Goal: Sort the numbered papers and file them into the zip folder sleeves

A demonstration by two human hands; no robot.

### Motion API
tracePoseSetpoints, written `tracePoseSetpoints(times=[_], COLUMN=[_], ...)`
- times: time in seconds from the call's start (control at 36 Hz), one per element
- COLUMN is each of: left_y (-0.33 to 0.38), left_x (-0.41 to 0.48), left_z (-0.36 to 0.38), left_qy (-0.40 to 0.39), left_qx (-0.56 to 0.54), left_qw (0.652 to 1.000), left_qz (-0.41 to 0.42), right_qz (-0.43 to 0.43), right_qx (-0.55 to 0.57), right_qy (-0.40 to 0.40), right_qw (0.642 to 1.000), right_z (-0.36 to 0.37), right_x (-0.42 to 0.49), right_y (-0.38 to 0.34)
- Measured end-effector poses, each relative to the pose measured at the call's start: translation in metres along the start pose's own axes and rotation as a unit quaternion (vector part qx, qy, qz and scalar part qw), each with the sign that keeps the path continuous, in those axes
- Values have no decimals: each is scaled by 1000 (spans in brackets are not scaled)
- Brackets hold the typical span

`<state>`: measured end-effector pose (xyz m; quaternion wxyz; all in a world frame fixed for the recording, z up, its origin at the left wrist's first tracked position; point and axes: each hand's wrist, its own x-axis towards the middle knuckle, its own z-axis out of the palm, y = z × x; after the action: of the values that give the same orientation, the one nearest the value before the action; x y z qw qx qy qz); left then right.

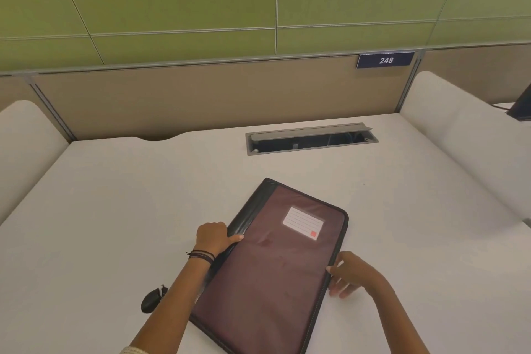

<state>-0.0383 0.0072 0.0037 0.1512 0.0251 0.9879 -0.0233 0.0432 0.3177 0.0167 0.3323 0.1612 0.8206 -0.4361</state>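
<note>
A maroon zip folder (pixel 273 273) with a black spine and a white label lies closed and slanted on the white desk in front of me. My left hand (pixel 214 237) grips its left spine edge, thumb laid on the cover. My right hand (pixel 349 273) is at the folder's right zipped edge, thumb and forefinger pinching at the zip there; I cannot make out the zip pull. No numbered papers are visible.
A small black object (pixel 151 300) lies on the white desk (pixel 115 210) just left of my left forearm. A cable hatch (pixel 311 142) is open near the back. White side dividers flank the desk; a sign reads 248 (pixel 385 60).
</note>
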Motion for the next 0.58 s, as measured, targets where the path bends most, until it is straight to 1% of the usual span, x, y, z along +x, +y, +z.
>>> tracePoseSetpoints(times=[0.14, 0.22, 0.31, 0.36, 0.47, 0.58], left_y=[-2, -4, -6, -4, 10, 24], left_x=[1, 2, 1, -2, -11, -15], left_z=[1, -1, 1, 5, 17, 28], left_qy=[3, -10, -48, -69, -70, -96], left_qx=[0, -30, -89, -126, -174, -301], left_qw=[1000, 1000, 995, 990, 982, 949], left_qz=[6, 2, -4, -3, 2, -10], right_qz=[5, 0, -2, -15, -37, -44], right_qx=[6, 26, 87, 125, 153, 158], right_qy=[-31, -16, 24, 70, 167, 206], right_qw=[999, 1000, 996, 990, 973, 965], right_z=[10, 9, 4, -1, -15, -33], right_x=[-1, 2, 5, 7, 17, 24], right_y=[4, 7, 13, 18, 23, 24])
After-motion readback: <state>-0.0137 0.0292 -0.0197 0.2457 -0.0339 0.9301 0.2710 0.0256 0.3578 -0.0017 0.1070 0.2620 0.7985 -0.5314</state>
